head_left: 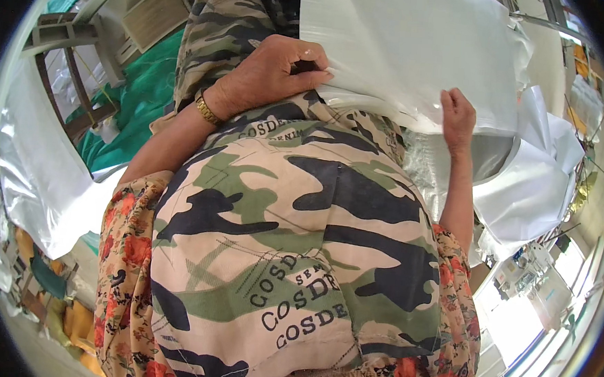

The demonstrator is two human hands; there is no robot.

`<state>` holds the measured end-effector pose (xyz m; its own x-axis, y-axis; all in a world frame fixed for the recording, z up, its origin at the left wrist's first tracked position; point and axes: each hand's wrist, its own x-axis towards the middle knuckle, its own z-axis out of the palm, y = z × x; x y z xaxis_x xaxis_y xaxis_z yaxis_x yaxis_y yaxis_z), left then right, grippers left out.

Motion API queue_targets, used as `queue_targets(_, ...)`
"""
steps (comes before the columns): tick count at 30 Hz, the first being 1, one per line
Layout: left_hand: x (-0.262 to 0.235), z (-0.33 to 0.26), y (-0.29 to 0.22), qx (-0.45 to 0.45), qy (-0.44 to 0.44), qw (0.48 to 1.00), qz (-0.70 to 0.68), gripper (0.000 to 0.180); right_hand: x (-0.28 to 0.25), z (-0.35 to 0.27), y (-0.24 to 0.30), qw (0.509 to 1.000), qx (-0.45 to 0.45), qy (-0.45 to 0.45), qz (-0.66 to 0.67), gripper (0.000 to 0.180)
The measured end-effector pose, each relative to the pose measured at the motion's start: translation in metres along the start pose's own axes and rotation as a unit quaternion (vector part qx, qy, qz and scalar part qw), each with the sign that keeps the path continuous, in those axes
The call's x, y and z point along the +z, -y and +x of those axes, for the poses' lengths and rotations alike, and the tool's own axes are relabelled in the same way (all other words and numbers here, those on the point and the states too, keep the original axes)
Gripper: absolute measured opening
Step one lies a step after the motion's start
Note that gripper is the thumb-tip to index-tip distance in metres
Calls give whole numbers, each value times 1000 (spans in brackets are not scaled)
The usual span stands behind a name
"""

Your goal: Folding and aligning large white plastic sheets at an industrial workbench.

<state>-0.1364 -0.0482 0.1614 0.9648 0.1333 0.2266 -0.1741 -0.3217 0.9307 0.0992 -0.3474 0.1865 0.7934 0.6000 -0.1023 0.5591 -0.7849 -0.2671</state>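
A large, glossy white plastic sheet (414,43) spreads over my lap and away to the far right, with its near edge folded and wrinkled. My left hand (274,76), a gold watch on its wrist, is closed in a pinch of thumb and forefinger at the sheet's left edge. Farther right, my right hand (457,118) is raised just by the sheet's near edge, fingers curled and pressed against the thumb. Whatever may be between those fingers is too small to make out. A camouflage apron (294,209) covers my front below both hands.
Crumpled silvery-white sheeting (530,182) hangs in loose folds at right. Left of my legs lies green cloth (138,102) beside a brown frame (74,71). More glossy white sheeting (34,165) drapes at far left. Various small articles (531,278) stand at the lower right.
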Motion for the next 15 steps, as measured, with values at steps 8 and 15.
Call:
queue_targets(8,-2,-11,0,-74,14,995,-58,16,-27,-10,98,978,-134,-39,156,17)
queue_targets(15,1,3,0,-93,13,995,-34,14,-3,-22,111,950,-167,130,231,17)
